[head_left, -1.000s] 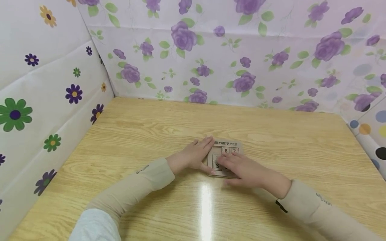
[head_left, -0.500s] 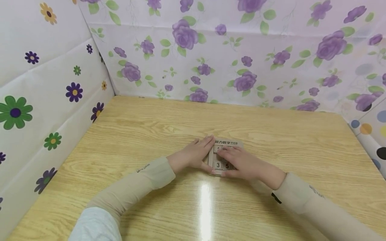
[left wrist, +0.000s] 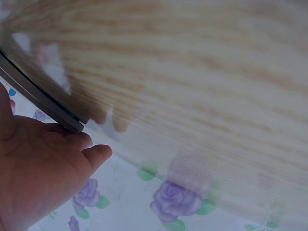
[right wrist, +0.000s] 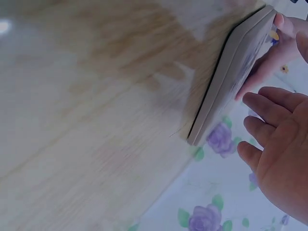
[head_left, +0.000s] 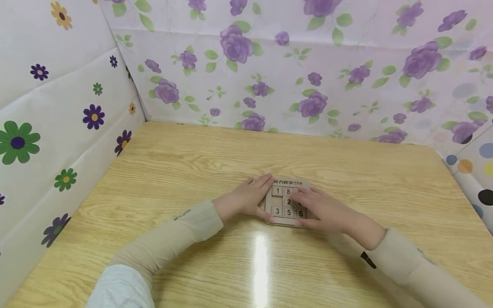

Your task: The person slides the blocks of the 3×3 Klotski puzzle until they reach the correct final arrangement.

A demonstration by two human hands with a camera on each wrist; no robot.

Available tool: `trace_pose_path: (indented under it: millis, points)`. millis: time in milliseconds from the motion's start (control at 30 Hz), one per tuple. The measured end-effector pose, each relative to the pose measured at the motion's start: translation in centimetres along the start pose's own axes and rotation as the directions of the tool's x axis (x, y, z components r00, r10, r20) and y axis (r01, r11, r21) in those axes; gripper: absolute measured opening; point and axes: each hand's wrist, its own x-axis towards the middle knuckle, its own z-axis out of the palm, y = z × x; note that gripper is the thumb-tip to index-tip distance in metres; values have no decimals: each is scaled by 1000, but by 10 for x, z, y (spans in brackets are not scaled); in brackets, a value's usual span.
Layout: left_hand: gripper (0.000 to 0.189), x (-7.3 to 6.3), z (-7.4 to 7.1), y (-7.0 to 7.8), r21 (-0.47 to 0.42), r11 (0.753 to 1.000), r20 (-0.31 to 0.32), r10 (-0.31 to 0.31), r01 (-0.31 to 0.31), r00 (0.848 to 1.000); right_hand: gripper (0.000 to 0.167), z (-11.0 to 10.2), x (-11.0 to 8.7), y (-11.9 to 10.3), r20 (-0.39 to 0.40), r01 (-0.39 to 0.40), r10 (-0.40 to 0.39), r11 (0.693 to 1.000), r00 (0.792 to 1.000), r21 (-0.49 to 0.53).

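A sliding number puzzle (head_left: 277,202) lies flat on the table, its tiles set in a shallow frame. Tiles 1, 8, 2, 3, 5 and 6 are readable; the vacant slot is at the left of the middle row. Along the puzzle's left side, my left hand (head_left: 252,197) holds the frame, thumb at the near corner and fingers at the far one. My right hand (head_left: 327,209) hovers over the right column with relaxed, spread fingers, partly hiding the tiles there. Whether its fingertips touch a tile is unclear. In the right wrist view, the puzzle's edge (right wrist: 231,72) shows beside that hand (right wrist: 284,139).
The wood-grain table (head_left: 200,162) extends around the puzzle on every side. A flowered cloth wall (head_left: 269,64) rises behind it, and another patterned cloth (head_left: 57,107) stands along the left. A light reflection crosses the near tabletop.
Tile 1 has slid away from me into the top-left slot, leaving the gap below it. My right hand has since moved right, uncovering tiles 8, 2 and 6. My left hand stays put.
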Motion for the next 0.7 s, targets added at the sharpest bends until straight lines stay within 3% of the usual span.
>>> trace_pose_path:
  millis: [267, 700]
  points:
    - [121, -1, -1, 0, -16, 1000, 7, 1, -1, 1000, 66, 1, -12, -2, -6, 32, -32, 999, 999, -1]
    - [122, 0, 1, 0, -17, 1000, 3, -3, 3, 1000, 67, 2, -9, -2, -1, 39, -39, 999, 999, -14]
